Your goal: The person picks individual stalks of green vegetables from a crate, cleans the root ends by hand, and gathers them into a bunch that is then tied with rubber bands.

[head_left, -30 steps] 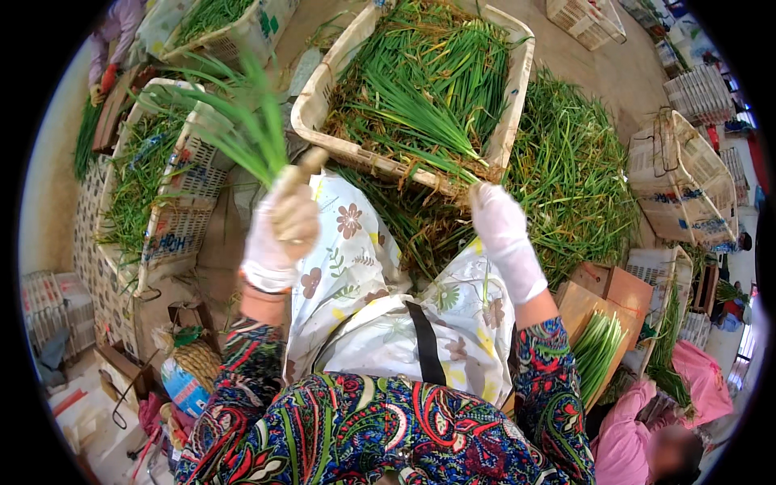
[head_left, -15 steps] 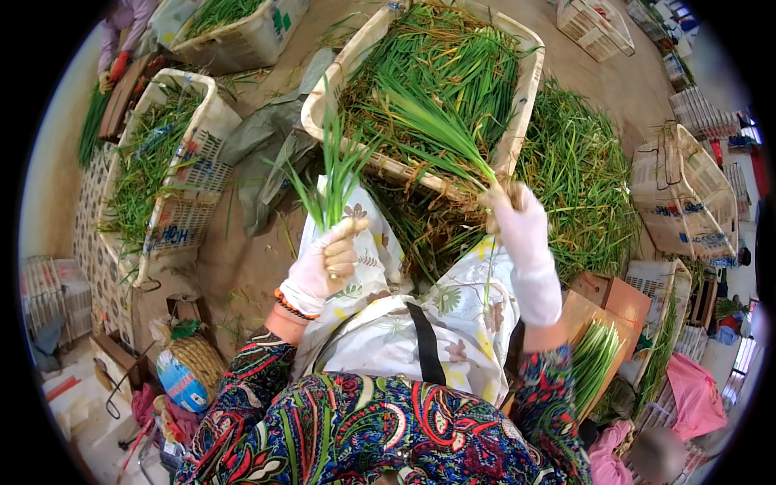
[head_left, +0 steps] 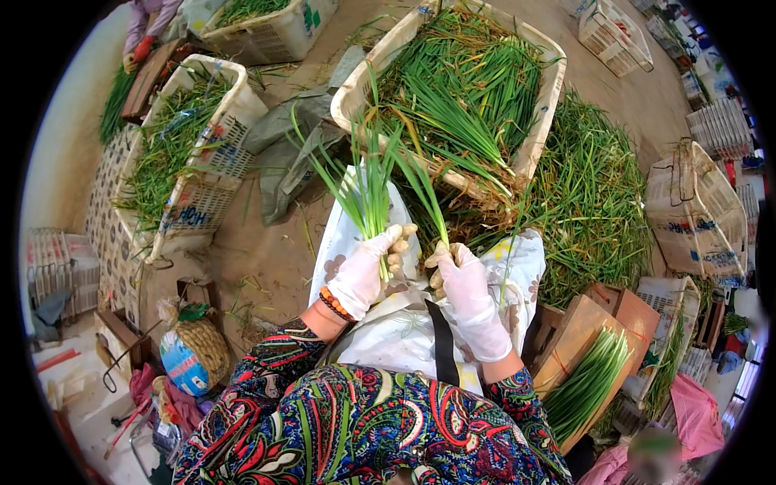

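In front of my lap, my left hand (head_left: 368,271), in a white fingerless-tipped glove, is closed round a small bunch of green chives (head_left: 368,194), leaves fanning upward and pale ends below the fist. Close on its right, my right hand (head_left: 470,295), gloved alike, pinches a few chive stalks (head_left: 428,206) by their pale lower ends, leaves leaning up to the left. Beyond both hands stands a white plastic crate (head_left: 553,90) filled with tangled chives (head_left: 453,101), some leaves yellow or brown. A patterned white apron (head_left: 380,339) covers my lap.
Loose chives lie in a heap (head_left: 594,190) right of the crate. A wooden box (head_left: 570,335) at my right holds trimmed chives (head_left: 594,380). Another crate of greens (head_left: 214,166) stands left, beside a grey-green sheet (head_left: 283,153). A person's sleeve (head_left: 149,16) shows far left.
My right hand has drawn back from the crate toward my left, bringing a few chive stalks out. My left hand still holds its bunch; the view has shifted somewhat.
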Available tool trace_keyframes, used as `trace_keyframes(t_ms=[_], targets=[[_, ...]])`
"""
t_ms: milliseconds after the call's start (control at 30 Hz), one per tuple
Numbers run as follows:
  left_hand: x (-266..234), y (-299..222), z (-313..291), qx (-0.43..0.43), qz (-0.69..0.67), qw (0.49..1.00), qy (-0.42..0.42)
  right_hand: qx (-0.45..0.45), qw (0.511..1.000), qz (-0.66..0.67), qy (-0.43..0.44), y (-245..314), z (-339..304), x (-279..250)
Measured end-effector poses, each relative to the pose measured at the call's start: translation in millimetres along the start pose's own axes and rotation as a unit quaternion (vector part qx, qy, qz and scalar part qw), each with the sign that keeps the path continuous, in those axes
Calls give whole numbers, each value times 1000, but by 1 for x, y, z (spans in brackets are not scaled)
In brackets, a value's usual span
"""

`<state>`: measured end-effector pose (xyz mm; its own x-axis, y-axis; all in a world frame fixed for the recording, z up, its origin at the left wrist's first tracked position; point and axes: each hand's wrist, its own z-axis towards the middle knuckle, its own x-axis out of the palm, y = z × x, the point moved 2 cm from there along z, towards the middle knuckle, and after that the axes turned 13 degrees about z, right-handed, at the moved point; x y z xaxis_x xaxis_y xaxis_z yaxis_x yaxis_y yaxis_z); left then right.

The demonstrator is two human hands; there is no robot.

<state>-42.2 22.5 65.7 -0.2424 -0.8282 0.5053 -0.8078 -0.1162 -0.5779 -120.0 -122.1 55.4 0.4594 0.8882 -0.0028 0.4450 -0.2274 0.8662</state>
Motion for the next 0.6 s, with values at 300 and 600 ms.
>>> trace_keyframes(t_ms=[300, 600], targets=[[-6, -43, 2, 88, -62, 994, -2, -117, 743, -636, 173, -13, 22, -60], [12, -38, 3, 30, -45, 999, 5, -159, 765, -617, -94, 33, 163, -100]])
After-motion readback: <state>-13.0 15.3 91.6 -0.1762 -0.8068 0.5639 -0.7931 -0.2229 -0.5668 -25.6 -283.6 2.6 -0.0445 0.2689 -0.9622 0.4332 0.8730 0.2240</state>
